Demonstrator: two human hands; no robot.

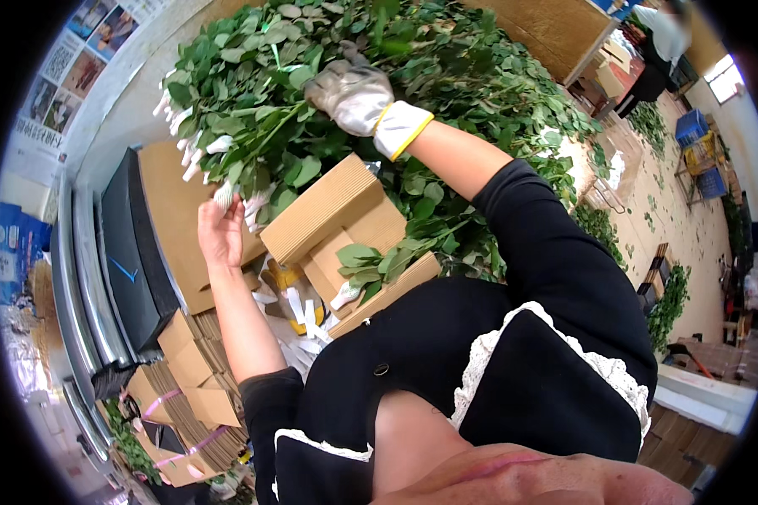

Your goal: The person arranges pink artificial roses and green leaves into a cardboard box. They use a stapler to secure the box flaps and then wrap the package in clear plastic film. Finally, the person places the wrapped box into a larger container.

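My bare left hand (222, 230) holds a flower head in a white foam net (224, 194) between its fingertips, at the left end of the heap. My right hand (350, 95), in a grey-white work glove with a yellow-edged cuff, lies on the leafy stems (278, 120); whether its fingers are closed on a stem is hidden. More netted heads (192, 154) point left from the pile. Nearer my body, an open corrugated cardboard wrap (325, 208) stands tilted, with one netted flower (346, 294) and its leafy stem lying in it.
A cardboard sheet (177, 214) and a black padded block (129, 252) lie left, beside metal rails (79, 278). Folded cardboard (196, 372) is stacked below. White strips and a yellow-and-grey glove (284, 278) lie near the wrap. A person (660, 50) stands at far right, near crates (695, 129).
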